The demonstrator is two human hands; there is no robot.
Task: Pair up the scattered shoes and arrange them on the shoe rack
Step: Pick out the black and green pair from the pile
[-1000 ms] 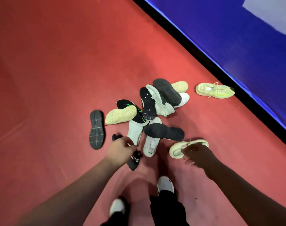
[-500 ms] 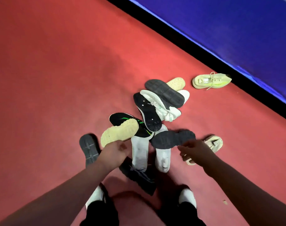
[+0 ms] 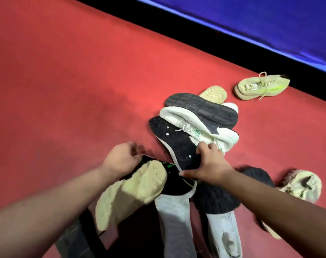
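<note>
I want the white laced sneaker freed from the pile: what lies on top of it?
A dark-soled shoe lies sole-up across the white laced sneaker. That shoe's upper is mostly covered, so its colour is unclear.

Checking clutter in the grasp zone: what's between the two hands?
In the head view, a black sole with green marks lies between the left hand and right hand, beside the white-dotted black sole the right hand grips.

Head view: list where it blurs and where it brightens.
Head view: motion blur smears the cream-soled shoe and the white shoes at the bottom edge; the yellow-green sneaker is sharper; the red floor is brightest mid-frame, darker at left.
</note>
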